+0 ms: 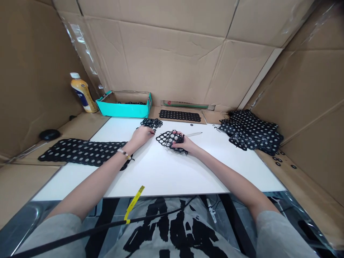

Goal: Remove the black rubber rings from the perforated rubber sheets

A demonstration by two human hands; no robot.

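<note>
My right hand (183, 142) is closed around a bunched black sheet with round holes (167, 139), just right of the middle of the white board (166, 175). The sheet's left part spreads out beyond my fingers. My left hand (143, 136) has its fingertips pinched together beside a small pile of black rings (152, 123); whatever is between those fingers is too small to make out. A white pen-like stick (195, 134) lies just behind my right hand. Under my left forearm lies a long black perforated sheet (80, 152).
A turquoise-sided box (123, 109) holding black pieces stands at the back left, near an orange bottle (83, 94). A flat perforated strip (180, 115) lies at the back. Perforated sheets (252, 130) are heaped at right, with loose rings (278, 163) nearby. Cardboard walls surround the board.
</note>
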